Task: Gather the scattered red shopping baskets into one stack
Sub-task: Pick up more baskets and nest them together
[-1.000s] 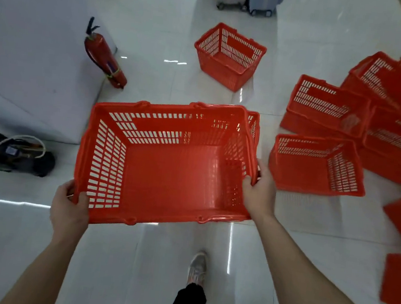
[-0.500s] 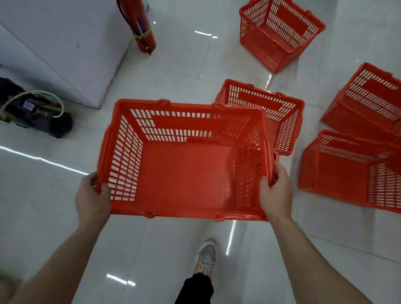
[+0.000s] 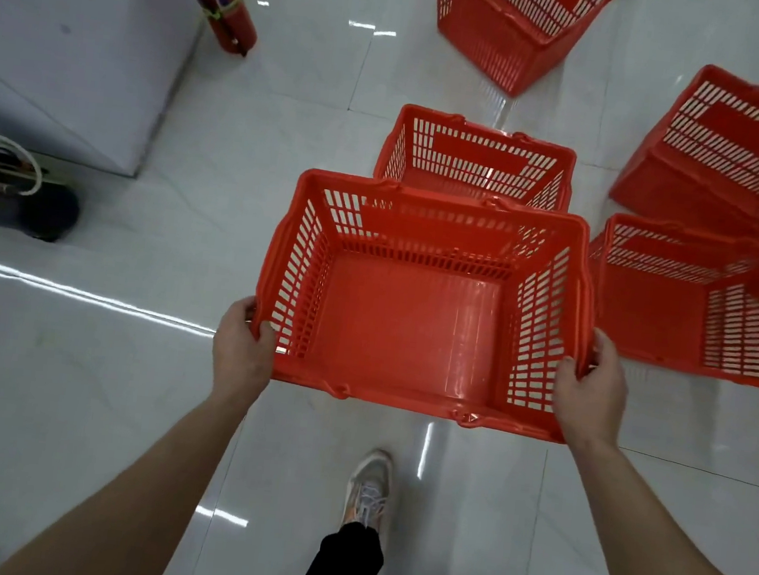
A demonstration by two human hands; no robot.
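Basket (image 3: 411,328) over bare floor (image 3: 124,377)

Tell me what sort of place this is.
Likely a shop or its back room, indoors: red shopping baskets scattered over glossy white floor tiles, and a red fire extinguisher on the floor.

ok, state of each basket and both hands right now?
held basket, in the air above the floor, upright, empty.
left hand, grips the held basket's left rim.
right hand, grips its right rim.
basket just beyond, on the floor, upright, empty.
right basket, on the floor, empty.
far basket, on the floor, upright, empty.
upper-right basket, on the floor, empty.
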